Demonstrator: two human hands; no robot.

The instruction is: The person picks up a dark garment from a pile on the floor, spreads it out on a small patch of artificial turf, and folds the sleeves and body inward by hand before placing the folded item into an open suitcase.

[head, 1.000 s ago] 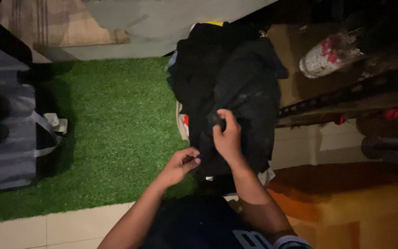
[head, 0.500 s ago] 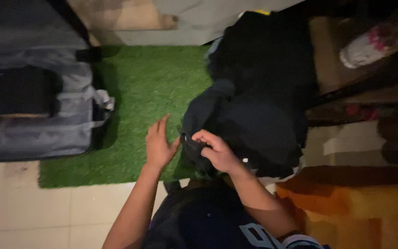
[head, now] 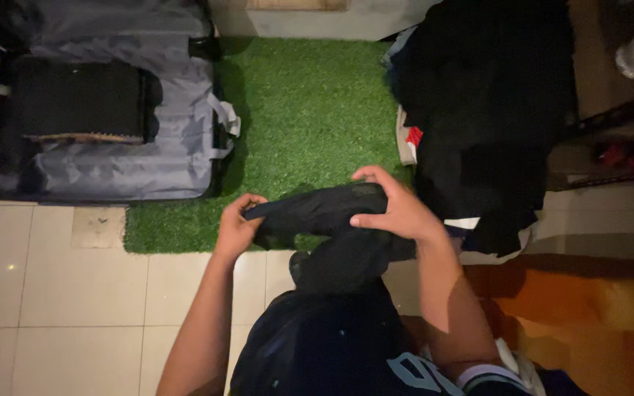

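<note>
My left hand [head: 237, 224] and my right hand [head: 394, 208] both grip a dark garment [head: 321, 214], stretched between them over the near edge of a green artificial-grass mat [head: 302, 117]. Part of the garment hangs down toward my lap. A heap of dark clothes [head: 489, 110] lies just right of my right hand. An open grey suitcase [head: 104, 103] with a black folded item [head: 78, 99] inside sits to the left on the mat's edge.
Pale floor tiles [head: 60, 293] stretch at the lower left. An orange surface [head: 574, 315] is at the lower right. A dark shelf or rack with small red things [head: 618, 158] stands right of the heap. A white and red piece [head: 407, 139] pokes out under the clothes.
The view has swung left, bringing the suitcase further in. My hands pulled a dark garment off the heap toward me; my left hand, open half a second ago, now grips it.
</note>
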